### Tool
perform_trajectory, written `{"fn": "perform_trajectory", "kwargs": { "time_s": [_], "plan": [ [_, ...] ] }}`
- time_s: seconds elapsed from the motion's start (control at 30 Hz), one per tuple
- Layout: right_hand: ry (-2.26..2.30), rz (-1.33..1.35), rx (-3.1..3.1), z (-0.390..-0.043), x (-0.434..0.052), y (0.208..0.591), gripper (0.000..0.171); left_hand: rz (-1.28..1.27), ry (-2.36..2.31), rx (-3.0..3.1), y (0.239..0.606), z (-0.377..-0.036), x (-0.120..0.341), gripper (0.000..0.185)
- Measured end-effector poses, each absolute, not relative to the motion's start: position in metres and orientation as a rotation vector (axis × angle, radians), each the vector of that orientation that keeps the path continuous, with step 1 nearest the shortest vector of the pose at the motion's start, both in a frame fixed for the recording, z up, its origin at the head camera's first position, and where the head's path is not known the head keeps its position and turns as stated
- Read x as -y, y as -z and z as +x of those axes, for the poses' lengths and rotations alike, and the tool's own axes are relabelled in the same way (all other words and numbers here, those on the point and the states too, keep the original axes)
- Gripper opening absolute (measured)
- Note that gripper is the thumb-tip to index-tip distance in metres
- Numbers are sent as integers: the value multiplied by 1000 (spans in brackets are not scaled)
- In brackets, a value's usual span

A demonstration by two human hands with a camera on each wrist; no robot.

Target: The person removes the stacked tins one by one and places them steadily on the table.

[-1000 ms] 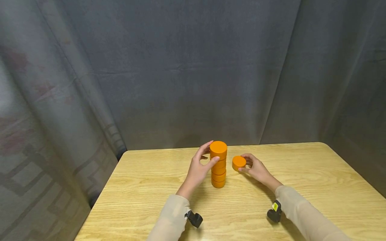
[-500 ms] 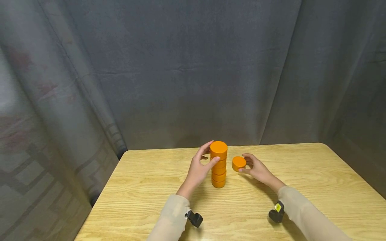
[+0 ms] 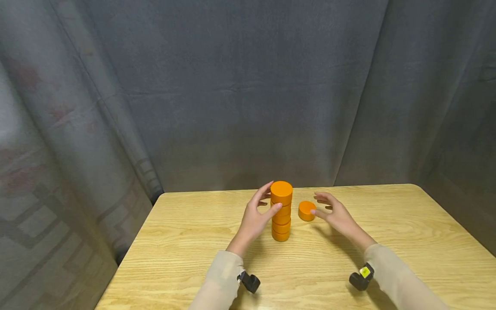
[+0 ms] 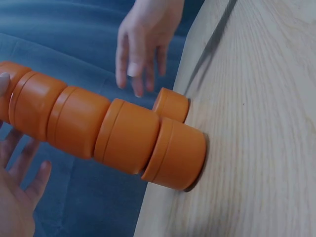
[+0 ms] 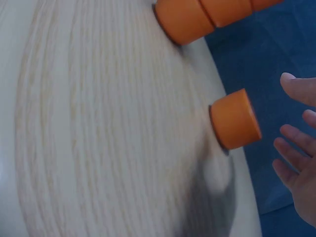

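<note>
Curtain [image 3: 248, 94] (grey) backs table [image 3: 387, 267], stack [image 3: 280, 213], lone disc [image 3: 307, 210].

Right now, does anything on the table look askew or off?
Yes: the orange stack is uneven, its discs slightly offset in the left wrist view. The left hand touches it. One disc sits apart beside it.

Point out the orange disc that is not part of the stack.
It is the single orange disc lying flat on the table, right of the stack, just off the right hand's fingertips; the other discs are piled up.
</note>
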State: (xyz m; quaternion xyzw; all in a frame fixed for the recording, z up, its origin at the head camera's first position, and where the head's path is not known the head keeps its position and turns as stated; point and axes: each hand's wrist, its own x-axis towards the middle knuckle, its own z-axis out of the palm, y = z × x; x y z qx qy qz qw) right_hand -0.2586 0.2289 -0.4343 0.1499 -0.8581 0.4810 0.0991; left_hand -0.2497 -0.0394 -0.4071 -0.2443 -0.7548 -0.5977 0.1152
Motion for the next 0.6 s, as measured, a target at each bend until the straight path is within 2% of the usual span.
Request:
{"fn": "perform_trajectory", "kwargs": {
  "time_s": [0.6],
  "plan": [
    [-1445,566,2397,-243,-208,401,51,-680,1796,2229,422,-247,44,57]
  ]
}}
